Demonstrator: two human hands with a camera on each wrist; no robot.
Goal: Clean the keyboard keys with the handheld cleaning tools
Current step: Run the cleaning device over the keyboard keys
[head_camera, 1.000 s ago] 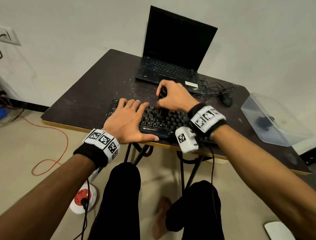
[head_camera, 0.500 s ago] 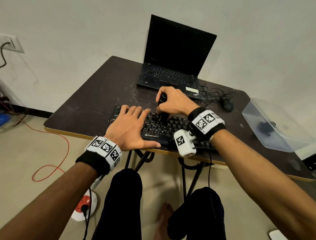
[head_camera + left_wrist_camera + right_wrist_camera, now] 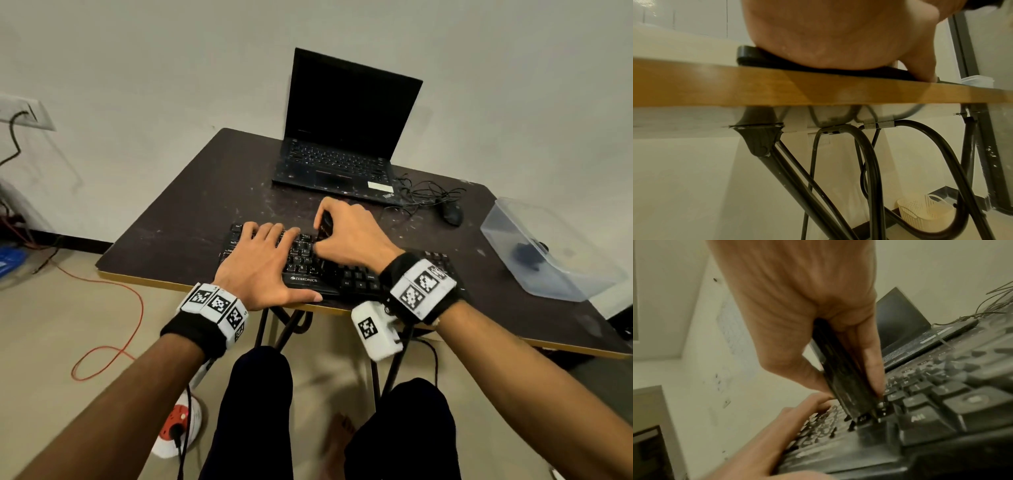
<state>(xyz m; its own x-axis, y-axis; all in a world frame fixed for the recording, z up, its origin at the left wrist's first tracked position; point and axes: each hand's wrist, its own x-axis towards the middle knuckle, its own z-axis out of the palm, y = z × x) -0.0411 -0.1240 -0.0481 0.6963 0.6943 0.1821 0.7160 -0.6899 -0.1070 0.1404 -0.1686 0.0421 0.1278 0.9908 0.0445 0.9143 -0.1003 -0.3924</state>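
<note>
A black keyboard [image 3: 356, 274] lies at the near edge of the dark table [image 3: 191, 219]. My left hand [image 3: 263, 260] lies flat on its left half with fingers straight and thumb along the front edge. My right hand [image 3: 349, 236] grips a flat black cleaning tool [image 3: 323, 226] upright over the middle keys. In the right wrist view the cleaning tool [image 3: 846, 378] sits between thumb and forefinger, its lower end down among the keys of the keyboard [image 3: 931, 415]. The left wrist view shows only my palm [image 3: 838, 37] on the keyboard [image 3: 750, 56] above the table edge [image 3: 777, 87].
A black laptop [image 3: 342, 137] stands open at the back of the table. A mouse [image 3: 452, 214] with tangled cable lies right of it. A clear plastic box [image 3: 548, 253] sits at the right edge. An extension socket [image 3: 178, 425] and red cord [image 3: 130, 308] lie on the floor.
My right hand with the tool has shifted slightly left along the keys, closer to my left hand. The left hand stays flat on the keyboard. My head view has tilted down.
</note>
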